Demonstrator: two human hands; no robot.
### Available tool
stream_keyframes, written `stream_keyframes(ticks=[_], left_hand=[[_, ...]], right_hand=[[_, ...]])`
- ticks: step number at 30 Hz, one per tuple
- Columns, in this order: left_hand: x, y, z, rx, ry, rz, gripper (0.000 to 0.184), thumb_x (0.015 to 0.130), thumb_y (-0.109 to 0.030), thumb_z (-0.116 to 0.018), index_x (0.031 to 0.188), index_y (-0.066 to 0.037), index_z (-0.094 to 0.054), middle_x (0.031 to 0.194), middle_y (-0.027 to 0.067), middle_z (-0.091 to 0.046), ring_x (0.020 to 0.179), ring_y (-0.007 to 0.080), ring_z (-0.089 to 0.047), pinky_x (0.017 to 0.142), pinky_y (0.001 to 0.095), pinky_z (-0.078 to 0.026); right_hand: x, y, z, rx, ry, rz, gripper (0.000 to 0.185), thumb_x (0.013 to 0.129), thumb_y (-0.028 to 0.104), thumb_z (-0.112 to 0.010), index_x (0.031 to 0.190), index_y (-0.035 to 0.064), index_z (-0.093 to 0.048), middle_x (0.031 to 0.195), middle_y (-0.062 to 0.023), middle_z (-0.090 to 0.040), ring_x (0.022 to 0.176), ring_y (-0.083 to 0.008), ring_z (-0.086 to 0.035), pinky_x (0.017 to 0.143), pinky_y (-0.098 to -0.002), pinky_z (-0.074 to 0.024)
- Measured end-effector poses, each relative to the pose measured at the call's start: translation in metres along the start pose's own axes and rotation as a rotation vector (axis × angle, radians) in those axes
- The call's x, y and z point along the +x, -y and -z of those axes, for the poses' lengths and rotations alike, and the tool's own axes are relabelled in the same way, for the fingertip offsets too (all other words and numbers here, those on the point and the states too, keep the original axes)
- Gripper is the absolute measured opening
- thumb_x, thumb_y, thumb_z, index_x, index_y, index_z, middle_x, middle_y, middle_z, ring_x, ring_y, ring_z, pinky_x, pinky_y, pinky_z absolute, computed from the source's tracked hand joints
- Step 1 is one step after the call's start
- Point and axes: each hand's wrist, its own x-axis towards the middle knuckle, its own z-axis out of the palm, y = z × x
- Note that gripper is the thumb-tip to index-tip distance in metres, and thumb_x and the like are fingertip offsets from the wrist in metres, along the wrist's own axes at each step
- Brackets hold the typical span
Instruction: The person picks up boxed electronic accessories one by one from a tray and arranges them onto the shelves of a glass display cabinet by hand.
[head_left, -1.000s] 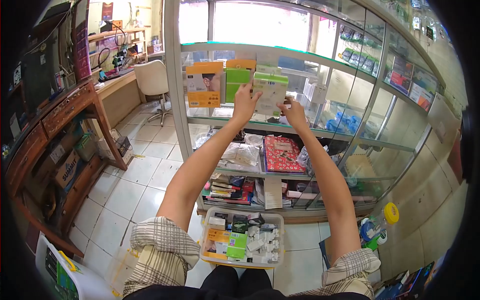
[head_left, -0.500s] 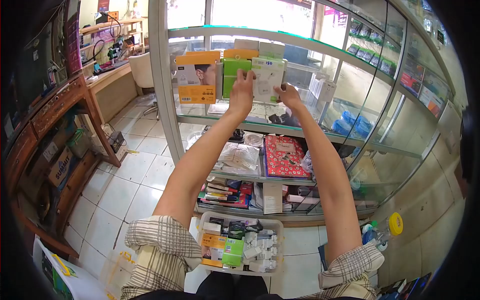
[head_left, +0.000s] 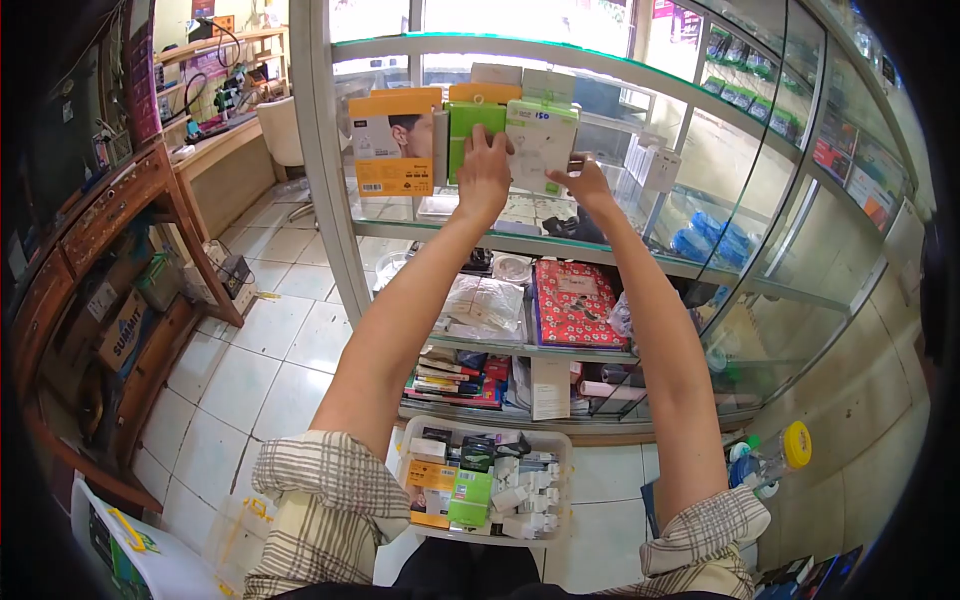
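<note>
Several flat retail boxes stand upright in a row on the upper glass shelf. My left hand [head_left: 485, 172] lies against the front of the green box [head_left: 462, 140], fingers stretched and slightly apart. Its right side touches the left edge of a white box [head_left: 542, 135] marked "150". My right hand [head_left: 588, 184] grips the lower right edge of that white box, thumb in front; its other fingers are partly hidden. To the left stands an orange-and-white box [head_left: 395, 145] with a picture of an ear. Other boxes show partly behind the front ones.
A clear plastic bin [head_left: 408, 448] holding small boxes and white adapters sits below me. Lower shelves hold a red floral folder [head_left: 575, 300] and stacked books [head_left: 450, 375]. A yellow-lidded jar [head_left: 795, 445] stands right; a wooden cabinet [head_left: 110, 225] stands left.
The white box's top has tipped toward me and it looks slightly larger, with both hands still on it or beside it. The view has shifted slightly.
</note>
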Motion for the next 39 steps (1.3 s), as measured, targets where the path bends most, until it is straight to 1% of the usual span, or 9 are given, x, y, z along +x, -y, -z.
stream_keyframes(ticks=[4,6,10,14,17,21,25,27,39], left_hand=[[0.000,-0.008,0.006,-0.200,0.072,-0.041,0.016,0.074,-0.009,-0.052,0.089,-0.010,-0.050,0.093,0.0107,-0.044,0.080,0.0291,-0.052,0.066,0.0395,-0.046],[-0.001,-0.015,0.008,-0.598,0.237,-0.014,0.025,0.077,-0.019,-0.054,0.099,-0.008,-0.048,0.100,0.0124,-0.046,0.079,0.0293,-0.055,0.068,0.0380,-0.045],[-0.003,-0.028,0.014,-0.845,0.326,0.098,0.045,0.078,-0.030,-0.057,0.110,-0.001,-0.043,0.107,0.0127,-0.045,0.085,0.0244,-0.055,0.075,0.0342,-0.044],[-0.002,-0.014,0.008,-0.624,0.295,0.022,0.065,0.069,-0.033,-0.065,0.115,0.003,-0.037,0.108,0.0161,-0.047,0.088,0.0250,-0.054,0.079,0.0355,-0.042],[0.000,0.003,-0.004,-0.465,0.192,-0.052,0.070,0.066,-0.030,-0.069,0.117,0.003,-0.034,0.107,0.0185,-0.047,0.089,0.0287,-0.053,0.080,0.0359,-0.042],[0.001,0.004,0.009,-0.504,0.253,0.007,0.067,0.065,-0.015,-0.068,0.120,-0.002,-0.033,0.107,0.0211,-0.046,0.093,0.0341,-0.050,0.081,0.0356,-0.041],[-0.002,0.002,0.005,-0.570,0.171,0.019,0.063,0.066,-0.006,-0.065,0.120,-0.005,-0.033,0.107,0.0218,-0.043,0.096,0.0345,-0.048,0.081,0.0371,-0.041],[-0.004,-0.006,0.011,-0.209,0.083,-0.087,0.062,0.065,-0.003,-0.064,0.119,-0.004,-0.032,0.105,0.0220,-0.041,0.097,0.0360,-0.047,0.079,0.0396,-0.041],[-0.001,-0.001,0.002,0.069,0.004,0.095,0.064,0.053,-0.010,-0.074,0.101,-0.007,-0.032,0.100,0.0141,-0.034,0.097,0.0312,-0.038,0.071,0.0345,-0.049]], right_hand=[[-0.028,0.023,0.014,-0.157,-0.048,0.036,0.062,0.061,0.035,-0.071,0.099,-0.0053,-0.044,0.090,-0.0214,-0.056,0.086,-0.0321,-0.055,0.075,-0.0353,-0.0428],[-0.037,0.018,0.012,-0.191,-0.103,0.085,0.063,0.061,0.036,-0.071,0.099,-0.0065,-0.043,0.090,-0.0224,-0.054,0.083,-0.0337,-0.054,0.072,-0.0382,-0.0422],[-0.053,0.020,0.013,-0.173,-0.169,0.285,0.059,0.063,0.028,-0.071,0.099,-0.0063,-0.040,0.091,-0.0221,-0.049,0.076,-0.0334,-0.054,0.068,-0.0390,-0.0437],[-0.063,0.030,0.015,0.002,0.017,0.277,0.049,0.066,0.017,-0.068,0.101,-0.0032,-0.041,0.095,-0.0195,-0.046,0.067,-0.0259,-0.056,0.061,-0.0303,-0.0485],[-0.048,0.015,0.010,-0.141,-0.028,0.376,0.045,0.066,0.008,-0.064,0.104,0.0025,-0.041,0.098,-0.0199,-0.045,0.088,-0.0314,-0.052,0.070,-0.0356,-0.0466],[-0.024,0.009,0.005,-0.095,-0.204,0.273,0.048,0.066,0.009,-0.066,0.103,0.0045,-0.036,0.099,-0.0208,-0.046,0.093,-0.0367,-0.049,0.074,-0.0399,-0.0420],[-0.010,0.012,-0.005,0.127,-0.101,0.102,0.049,0.065,0.009,-0.067,0.100,0.0047,-0.033,0.094,-0.0202,-0.049,0.089,-0.0378,-0.051,0.075,-0.0399,-0.0408],[-0.012,0.016,-0.007,-0.047,-0.242,0.164,0.050,0.064,0.009,-0.068,0.096,0.0040,-0.031,0.090,-0.0198,-0.051,0.086,-0.0384,-0.052,0.074,-0.0406,-0.0402],[-0.002,0.032,-0.029,-0.336,-0.240,-0.025,0.052,0.065,0.015,-0.069,0.100,0.0027,-0.031,0.105,-0.0192,-0.042,0.096,-0.0402,-0.047,0.076,-0.0434,-0.0441]])
